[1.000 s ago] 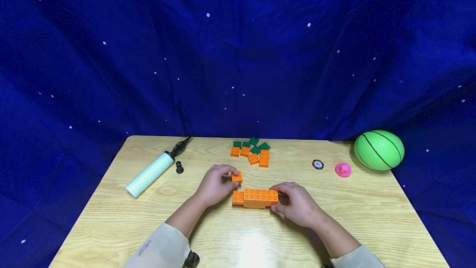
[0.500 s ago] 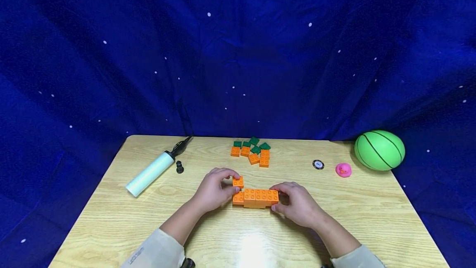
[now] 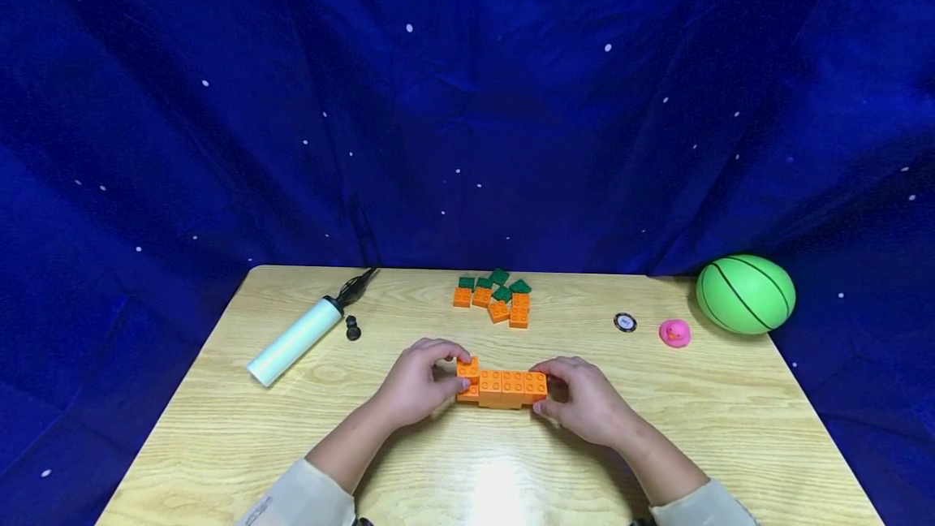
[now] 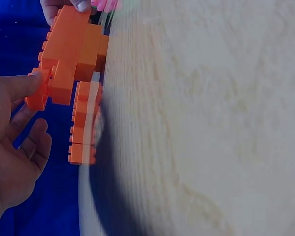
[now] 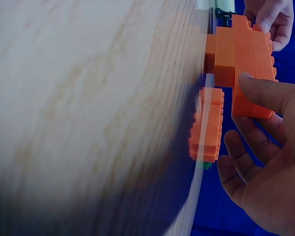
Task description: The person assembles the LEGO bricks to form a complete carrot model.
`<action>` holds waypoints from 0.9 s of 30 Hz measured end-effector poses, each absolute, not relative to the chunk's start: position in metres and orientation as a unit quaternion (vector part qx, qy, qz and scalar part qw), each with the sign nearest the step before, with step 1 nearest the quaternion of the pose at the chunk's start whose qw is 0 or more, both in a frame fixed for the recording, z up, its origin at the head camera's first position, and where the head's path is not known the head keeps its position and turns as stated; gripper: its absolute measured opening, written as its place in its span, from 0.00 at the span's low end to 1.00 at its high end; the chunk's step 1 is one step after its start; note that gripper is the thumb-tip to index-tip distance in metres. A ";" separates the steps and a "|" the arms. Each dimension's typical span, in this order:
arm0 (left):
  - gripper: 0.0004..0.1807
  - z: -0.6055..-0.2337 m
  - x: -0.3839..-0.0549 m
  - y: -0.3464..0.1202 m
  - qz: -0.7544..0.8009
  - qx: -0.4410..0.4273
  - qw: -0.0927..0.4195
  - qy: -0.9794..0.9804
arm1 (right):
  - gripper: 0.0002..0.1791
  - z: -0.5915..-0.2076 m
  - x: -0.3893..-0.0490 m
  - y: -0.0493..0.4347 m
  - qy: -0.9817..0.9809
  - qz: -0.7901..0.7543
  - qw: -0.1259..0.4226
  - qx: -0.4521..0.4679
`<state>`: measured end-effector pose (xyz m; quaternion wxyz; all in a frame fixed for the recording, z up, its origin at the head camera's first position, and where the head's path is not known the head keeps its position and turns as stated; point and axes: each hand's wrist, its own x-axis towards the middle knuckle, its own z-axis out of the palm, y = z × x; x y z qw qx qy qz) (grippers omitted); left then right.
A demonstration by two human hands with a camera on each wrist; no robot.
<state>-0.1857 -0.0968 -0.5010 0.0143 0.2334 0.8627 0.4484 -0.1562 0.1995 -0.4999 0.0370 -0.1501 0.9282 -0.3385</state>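
Observation:
My left hand (image 3: 416,385) pinches a small orange toy brick (image 3: 468,366) between thumb and forefinger. That brick sits right at the lower left step of a longer orange brick assembly (image 3: 511,384), overlapping its studs in the head view. In the left wrist view the pinched brick (image 4: 38,98) looks slightly tilted against the end of the assembly (image 4: 69,44). With thumb and fingers my right hand (image 3: 584,402) grips the assembly's right end. From the right wrist, the assembly (image 5: 253,59) appears stepped, narrower towards its base, and the thumb presses its near side.
Behind the hands lie several loose orange bricks (image 3: 498,312) and green bricks (image 3: 501,294). A pale hand pump (image 3: 295,341) and a black chess pawn (image 3: 353,328) are at the left. To the right are a poker chip (image 3: 624,322), a pink rubber duck (image 3: 674,333) and a green ball (image 3: 745,295).
My left hand has brought the pinched orange brick towards me, from behind the assembly onto its left end. The right hand and the assembly have stayed in place.

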 end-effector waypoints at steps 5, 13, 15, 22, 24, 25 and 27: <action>0.14 -0.501 -0.182 -0.097 0.460 0.234 0.026 0.856 | 0.24 -0.501 -0.156 0.200 0.928 -0.337 0.035 -0.154; 0.15 -0.505 -0.178 -0.096 0.482 0.239 0.036 0.842 | 0.24 -0.501 -0.157 0.200 0.926 -0.344 0.037 -0.153; 0.15 -0.506 -0.177 -0.096 0.485 0.241 0.034 0.840 | 0.24 -0.501 -0.157 0.200 0.926 -0.343 0.036 -0.153; 0.16 -0.507 -0.175 -0.097 0.502 0.243 0.052 0.828 | 0.23 -0.501 -0.157 0.200 0.926 -0.339 0.028 -0.162; 0.16 -0.507 -0.175 -0.097 0.515 0.240 0.064 0.820 | 0.23 -0.501 -0.157 0.200 0.926 -0.339 0.028 -0.162; 0.16 -0.507 -0.174 -0.097 0.523 0.237 0.071 0.816 | 0.23 -0.501 -0.157 0.200 0.926 -0.339 0.028 -0.162; 0.16 -0.508 -0.174 -0.097 0.534 0.232 0.081 0.809 | 0.23 -0.502 -0.156 0.200 0.926 -0.340 0.028 -0.160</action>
